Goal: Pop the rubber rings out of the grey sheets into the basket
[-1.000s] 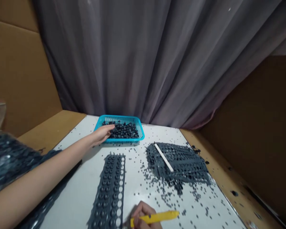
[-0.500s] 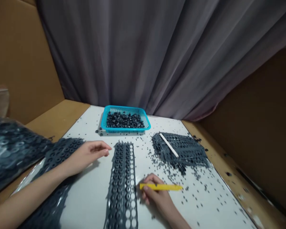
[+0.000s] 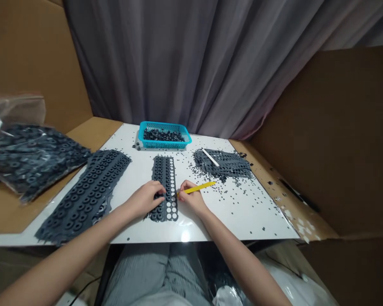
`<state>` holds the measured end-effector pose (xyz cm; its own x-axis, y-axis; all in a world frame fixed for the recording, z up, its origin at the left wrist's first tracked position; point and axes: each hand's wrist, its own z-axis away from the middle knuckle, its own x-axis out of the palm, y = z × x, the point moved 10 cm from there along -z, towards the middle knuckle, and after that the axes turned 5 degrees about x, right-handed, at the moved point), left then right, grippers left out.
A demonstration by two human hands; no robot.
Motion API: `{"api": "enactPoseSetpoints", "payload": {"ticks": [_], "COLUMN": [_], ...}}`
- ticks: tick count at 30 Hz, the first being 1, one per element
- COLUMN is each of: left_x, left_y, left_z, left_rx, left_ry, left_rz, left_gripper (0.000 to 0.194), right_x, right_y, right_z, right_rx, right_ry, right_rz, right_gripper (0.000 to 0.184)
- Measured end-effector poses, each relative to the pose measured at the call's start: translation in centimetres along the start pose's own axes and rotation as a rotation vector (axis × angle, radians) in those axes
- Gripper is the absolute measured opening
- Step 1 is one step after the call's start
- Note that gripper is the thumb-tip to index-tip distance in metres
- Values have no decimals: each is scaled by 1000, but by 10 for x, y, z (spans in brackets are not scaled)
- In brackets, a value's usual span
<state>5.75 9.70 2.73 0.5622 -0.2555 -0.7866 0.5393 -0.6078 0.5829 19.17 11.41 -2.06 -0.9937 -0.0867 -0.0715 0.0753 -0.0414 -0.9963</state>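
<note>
Dark strip [image 3: 168, 187], long axis running away | left hand [image 3: 150, 196] over it, nearer, fingers parted, contact unclear | right hand [image 3: 189, 196] beside it, pinching yellow tool [image 3: 198, 187]

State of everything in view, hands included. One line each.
Left hand: at the middle sheet, thumb and fingers apart
Right hand: closed around the yellow tool
Yellow tool: held, slanted
Middle sheet: flat, rightmost column of holes mostly open
Blue basket: upright, partly filled with black pieces
Clear bag: bulging with dark rings
Left sheets: flat
Right pile: stacked unevenly
White stick: lying on right pile, unheld
</note>
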Motion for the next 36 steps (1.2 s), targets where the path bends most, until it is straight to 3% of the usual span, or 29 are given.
{"api": "enactPoseSetpoints", "payload": {"ticks": [7, 13, 18, 24, 29, 34, 36], "left_x": [7, 18, 38, 46, 34, 2, -2], "left_y": [7, 12, 18, 17, 10, -17, -25], "left_z": [-8, -11, -20, -21, -19, -12, -11], "left_rx": [103, 105, 129, 205, 187, -77, -148], "left_ry": [16, -71, -206, -208, -135, 92, 114], "left_rz": [-21, -120, -315, -347, -134, 144, 224], "left_gripper": [6, 12, 15, 21, 18, 21, 23], "right_x": [10, 11, 11, 8, 8, 9, 9], "right_y": [-2, -7, -1, -3, -2, 5, 8], "right_z": [2, -1, -3, -1, -2, -5, -6], "right_rx": [-22, -126, -98, -108, -108, -47, -6], "right_ry": [-27, 7, -42, -18, -4, -49, -54], "right_rz": [143, 285, 248, 274, 275, 193, 120], "right_gripper": [12, 18, 16, 15, 16, 16, 13]}}
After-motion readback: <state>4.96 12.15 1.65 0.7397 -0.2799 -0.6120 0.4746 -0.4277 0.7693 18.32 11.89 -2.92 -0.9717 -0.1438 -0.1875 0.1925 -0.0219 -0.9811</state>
